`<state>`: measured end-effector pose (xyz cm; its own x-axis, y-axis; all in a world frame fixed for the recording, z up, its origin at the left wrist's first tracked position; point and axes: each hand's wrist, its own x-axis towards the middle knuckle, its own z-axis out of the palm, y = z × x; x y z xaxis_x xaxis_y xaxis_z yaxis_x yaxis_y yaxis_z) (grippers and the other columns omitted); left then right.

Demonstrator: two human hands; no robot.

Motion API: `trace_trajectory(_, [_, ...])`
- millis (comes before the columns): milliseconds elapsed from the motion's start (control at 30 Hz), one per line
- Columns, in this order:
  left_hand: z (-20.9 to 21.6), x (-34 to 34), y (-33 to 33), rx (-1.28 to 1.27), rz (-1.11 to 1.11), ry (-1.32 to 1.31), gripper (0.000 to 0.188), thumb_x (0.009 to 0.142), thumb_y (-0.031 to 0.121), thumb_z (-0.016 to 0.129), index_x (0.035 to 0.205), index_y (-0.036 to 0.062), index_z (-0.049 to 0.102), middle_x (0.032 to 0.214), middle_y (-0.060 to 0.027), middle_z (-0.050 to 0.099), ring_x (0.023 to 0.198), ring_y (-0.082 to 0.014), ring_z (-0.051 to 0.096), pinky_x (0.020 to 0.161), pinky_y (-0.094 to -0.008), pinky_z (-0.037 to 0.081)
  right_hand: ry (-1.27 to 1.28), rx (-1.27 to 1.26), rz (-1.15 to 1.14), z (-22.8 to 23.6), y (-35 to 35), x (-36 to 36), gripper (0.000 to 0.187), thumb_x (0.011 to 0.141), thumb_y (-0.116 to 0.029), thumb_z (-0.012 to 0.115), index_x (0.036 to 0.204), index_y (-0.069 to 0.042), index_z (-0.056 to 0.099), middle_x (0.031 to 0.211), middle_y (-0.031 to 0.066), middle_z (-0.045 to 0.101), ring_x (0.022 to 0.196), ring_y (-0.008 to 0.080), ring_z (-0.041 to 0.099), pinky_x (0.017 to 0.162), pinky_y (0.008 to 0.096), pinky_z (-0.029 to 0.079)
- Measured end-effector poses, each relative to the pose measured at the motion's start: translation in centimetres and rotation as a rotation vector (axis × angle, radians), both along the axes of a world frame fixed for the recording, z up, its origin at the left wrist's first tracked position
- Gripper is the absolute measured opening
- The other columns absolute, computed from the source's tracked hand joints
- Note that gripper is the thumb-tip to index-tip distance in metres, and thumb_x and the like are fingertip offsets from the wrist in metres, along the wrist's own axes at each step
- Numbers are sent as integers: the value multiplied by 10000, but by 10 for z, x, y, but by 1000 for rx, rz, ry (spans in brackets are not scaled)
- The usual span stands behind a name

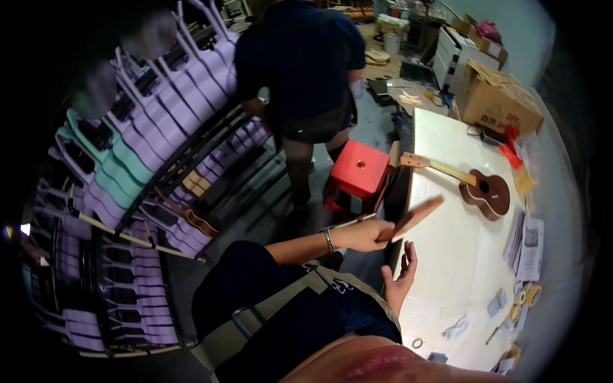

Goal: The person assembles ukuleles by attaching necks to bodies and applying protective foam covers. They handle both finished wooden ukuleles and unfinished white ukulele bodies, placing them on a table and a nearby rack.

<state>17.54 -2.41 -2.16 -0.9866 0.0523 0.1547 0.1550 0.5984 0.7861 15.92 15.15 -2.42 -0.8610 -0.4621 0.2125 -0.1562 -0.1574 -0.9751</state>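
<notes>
My left hand, with a bracelet at the wrist, is closed around a flat brown wooden piece. That piece is held tilted above the near-left edge of the white table; what kind of part it is does not show clearly. A thin light strip shows behind my left wrist, and I cannot tell whether it joins the piece. Just below, my right hand is open with fingers apart, holding nothing. On the table beyond lies a dark brown ukulele, its headstock toward the left edge.
A red stool stands left of the table, near a person in dark clothes. Racks of purple and green ukulele bodies fill the left. A cardboard box, papers and tape rolls line the table's right side.
</notes>
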Motion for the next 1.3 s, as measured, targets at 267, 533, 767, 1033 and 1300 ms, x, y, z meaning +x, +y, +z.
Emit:
trace_trajectory(267, [-74, 79, -8, 8, 198, -234, 231, 690, 84, 590, 908, 54, 518, 826, -142, 493, 794, -312, 504, 679, -373, 405, 298, 420, 269, -14, -54, 28, 403, 691, -152, 675, 1026, -24, 491, 987, 147, 550, 942, 327, 524, 814, 353, 415])
trace_trajectory(533, [-114, 170, -42, -172, 585, -119, 484, 624, 121, 689, 1049, 75, 462, 934, -135, 476, 863, -323, 506, 714, -389, 432, 784, 545, 530, -59, -124, 80, 511, 791, -186, 566, 1195, -16, 303, 790, 193, 573, 609, 390, 553, 553, 449, 440])
trace_trajectory(767, [-99, 305, -94, -113, 957, -490, 681, 644, 198, 693, 1232, 117, 358, 1177, -158, 391, 990, -357, 498, 781, -392, 453, 479, 397, 740, -99, -202, 156, 725, 766, -24, 555, 1309, -19, 74, 939, 134, 501, 786, 254, 519, 705, 325, 428])
trace_trajectory(1033, [-124, 465, -94, 168, 1598, -602, 620, 726, 308, 627, 1244, 105, 355, 1233, -200, 344, 1041, -361, 465, 833, -414, 420, 661, 419, 1005, -132, -352, 232, 813, 751, -46, 598, 1321, -37, 19, 959, 149, 537, 877, 246, 549, 786, 310, 434])
trace_trajectory(1300, [-170, 507, -38, 501, 2060, -648, 561, 737, 325, 615, 1182, 39, 428, 1180, -172, 420, 1064, -326, 451, 864, -376, 403, 730, 293, 1142, -214, -527, 327, 374, 778, -102, 542, 1126, -79, 406, 959, 121, 558, 858, 329, 560, 732, 377, 448])
